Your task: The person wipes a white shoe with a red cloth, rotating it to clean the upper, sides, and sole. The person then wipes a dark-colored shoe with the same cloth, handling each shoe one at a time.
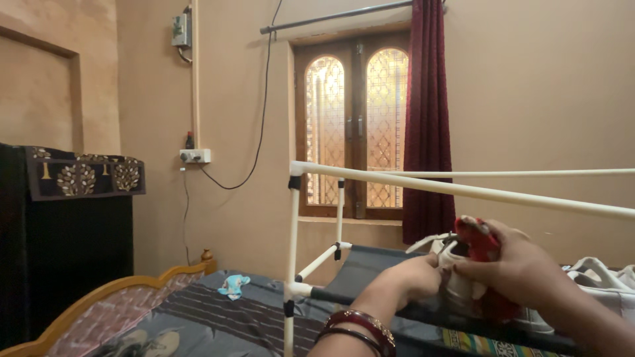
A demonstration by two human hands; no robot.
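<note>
My right hand (519, 264) grips a red cloth (483, 246) pressed against a white shoe (456, 277). My left hand (413, 276), bangles on its wrist, holds the shoe at its near side. The shoe rests over the dark fabric shelf (370, 268) of a white pipe rack (294, 218) standing on the bed. How the shoe sits under my hands is partly hidden.
More white shoes or cloth (605, 277) lie at the right on the rack. A small blue cloth (233, 285) lies on the bedspread. A wooden bed frame (119, 287), a dark cabinet (66, 251), a window (354, 129) and a maroon curtain (428, 119) surround the bed.
</note>
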